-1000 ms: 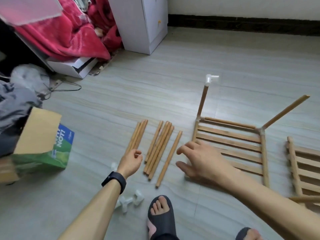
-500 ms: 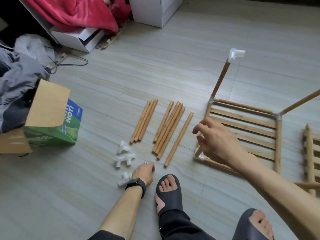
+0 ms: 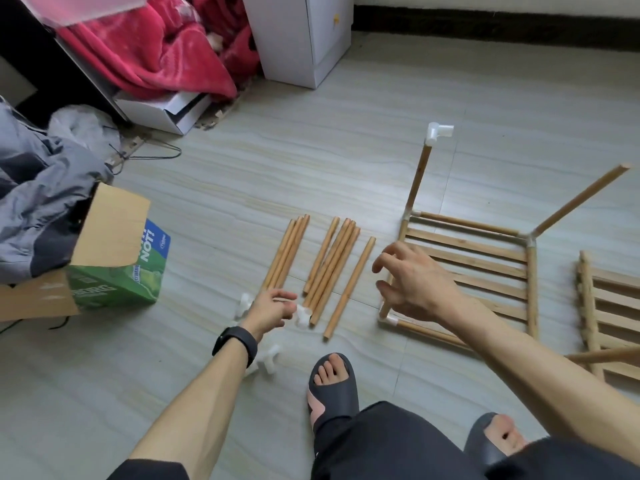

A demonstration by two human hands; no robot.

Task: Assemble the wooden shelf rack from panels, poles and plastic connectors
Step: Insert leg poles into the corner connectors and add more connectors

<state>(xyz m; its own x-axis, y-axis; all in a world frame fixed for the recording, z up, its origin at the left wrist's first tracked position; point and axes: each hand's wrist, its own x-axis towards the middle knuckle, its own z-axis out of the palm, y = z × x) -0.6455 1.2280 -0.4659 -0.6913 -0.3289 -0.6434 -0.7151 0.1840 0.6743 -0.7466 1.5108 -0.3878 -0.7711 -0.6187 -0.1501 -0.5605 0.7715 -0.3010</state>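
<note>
Blur and the left hand itself half hide the white connectors on the near floor, so I cannot tell whether its curled fingertips pinch the one beside them. At the right edge a second panel is cut off. The green box at left stands open, its contents hidden behind its flap. The right hand hovers released, fingers spread, over the near-left corner of the slatted panel, just right of the loose poles, with bare floor beyond.

Loose poles lie side by side; white connectors nearby; slatted panel bears two corner uprights
</note>
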